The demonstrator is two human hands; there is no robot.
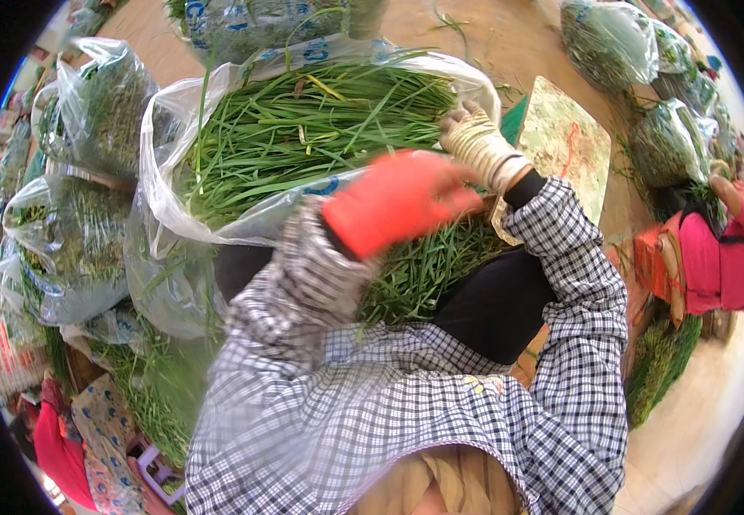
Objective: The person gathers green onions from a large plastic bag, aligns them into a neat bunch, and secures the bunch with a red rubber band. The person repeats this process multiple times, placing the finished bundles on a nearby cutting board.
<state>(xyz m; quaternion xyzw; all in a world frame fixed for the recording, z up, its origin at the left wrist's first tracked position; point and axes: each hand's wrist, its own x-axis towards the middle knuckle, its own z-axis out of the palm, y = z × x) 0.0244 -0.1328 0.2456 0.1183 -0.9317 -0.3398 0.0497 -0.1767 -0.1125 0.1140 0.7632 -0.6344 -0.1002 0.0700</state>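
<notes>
In front of me stands a clear plastic bag [160, 174], its mouth spread wide. Long green grass-like leaf stalks [320, 129], perhaps garlic chives, lie sideways in it with their ends to the right. My left hand [397, 203], in a red glove, is motion-blurred over the bag's near rim; what its fingers hold is unclear. Cream strips wrap my right hand [480, 145], whose curled fingers are at the stalk ends by the bag's right rim. Whether they grip any is hidden. Loose cut greens [442, 270] fill the space between my legs.
A stained pale board [562, 138] with a red string [570, 151] leans at the right. Filled bags stand left [95, 116], ahead [249, 29] and far right [610, 45]. People in pink sit at the right [713, 257] and lower left [56, 444], near a purple plastic stool [156, 473].
</notes>
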